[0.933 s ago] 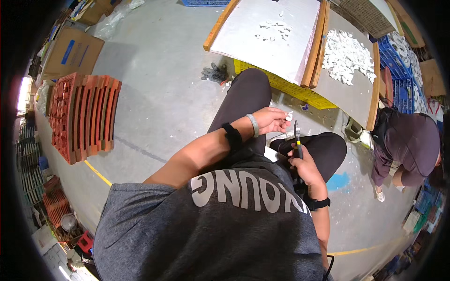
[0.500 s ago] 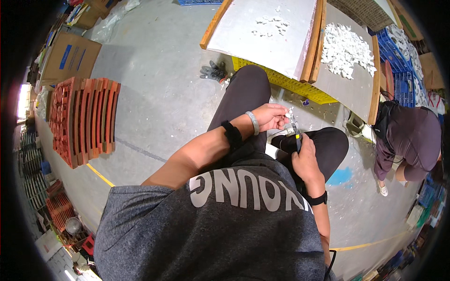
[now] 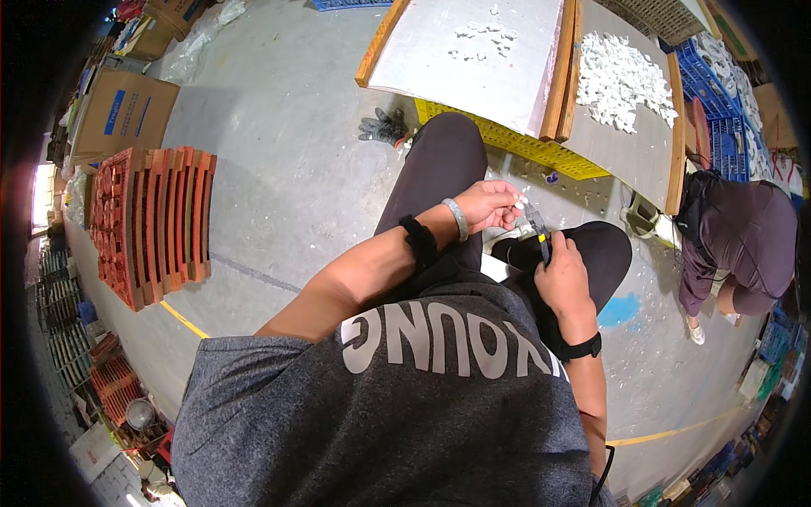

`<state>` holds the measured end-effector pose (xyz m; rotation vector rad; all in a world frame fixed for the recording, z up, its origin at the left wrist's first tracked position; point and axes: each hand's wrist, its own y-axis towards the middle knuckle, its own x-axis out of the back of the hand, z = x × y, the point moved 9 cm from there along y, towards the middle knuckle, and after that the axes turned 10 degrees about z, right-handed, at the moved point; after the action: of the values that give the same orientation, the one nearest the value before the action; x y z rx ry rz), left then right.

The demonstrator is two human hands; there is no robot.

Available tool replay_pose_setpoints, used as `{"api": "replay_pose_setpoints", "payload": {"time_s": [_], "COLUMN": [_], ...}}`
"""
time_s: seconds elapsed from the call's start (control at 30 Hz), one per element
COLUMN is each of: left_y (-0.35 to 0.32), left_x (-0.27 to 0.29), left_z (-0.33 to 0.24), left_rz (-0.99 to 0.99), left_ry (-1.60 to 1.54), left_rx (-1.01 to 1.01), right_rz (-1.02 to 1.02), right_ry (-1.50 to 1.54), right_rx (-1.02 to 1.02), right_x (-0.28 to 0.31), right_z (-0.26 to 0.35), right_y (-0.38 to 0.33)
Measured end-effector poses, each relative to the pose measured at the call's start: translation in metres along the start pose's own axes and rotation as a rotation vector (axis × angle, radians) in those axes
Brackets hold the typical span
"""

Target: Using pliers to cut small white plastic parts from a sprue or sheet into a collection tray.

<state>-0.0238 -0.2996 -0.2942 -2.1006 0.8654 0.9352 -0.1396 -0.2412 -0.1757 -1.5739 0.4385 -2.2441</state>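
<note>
My left hand [image 3: 488, 206] pinches a small white piece [image 3: 520, 203] between thumb and fingertips, above my lap. Just to the right, my right hand [image 3: 563, 275] is wrapped round a slim hand tool [image 3: 543, 244] with a black handle, a yellow band and a metal tip. The tool's tip points up toward the white piece; whether they touch is too small to tell. Beyond my knees is a white work surface [image 3: 456, 89] with several small white parts [image 3: 486, 38] on it. A heap of similar white parts [image 3: 623, 80] lies on the grey board [image 3: 612, 148] to its right.
Wooden strips [image 3: 557, 101] edge the boards, above a yellow crate [image 3: 541, 150]. A dark glove [image 3: 383, 127] lies on the floor. Stacked red-brown pallets [image 3: 156, 224] and a cardboard box [image 3: 127, 114] stand left. Another person [image 3: 743, 228] bends at the right, near blue crates [image 3: 728, 148].
My right hand and the tool have shifted slightly right, with the tool's tip now a little away from the left fingertips. My left hand stays nearly in place, pinching the white piece.
</note>
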Motion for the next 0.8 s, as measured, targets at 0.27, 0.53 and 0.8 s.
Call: {"api": "replay_pose_setpoints", "payload": {"time_s": [0.27,0.53,0.8], "left_y": [0.004,0.001,-0.002], "left_x": [0.006,0.002,-0.007], "left_z": [0.002,-0.005,-0.007], "left_rz": [-0.037,0.034,0.042], "left_ry": [-0.013,-0.094,-0.112], "left_rx": [-0.02,-0.02,0.007], "right_rz": [0.078,0.106,0.026], "right_ry": [0.04,0.217,0.173], "right_rx": [-0.024,-0.027,0.059], "right_x": [-0.003,-0.002,-0.009], "right_z": [-0.016,-0.021,-0.011], "right_y": [0.014,0.002,-0.007]}}
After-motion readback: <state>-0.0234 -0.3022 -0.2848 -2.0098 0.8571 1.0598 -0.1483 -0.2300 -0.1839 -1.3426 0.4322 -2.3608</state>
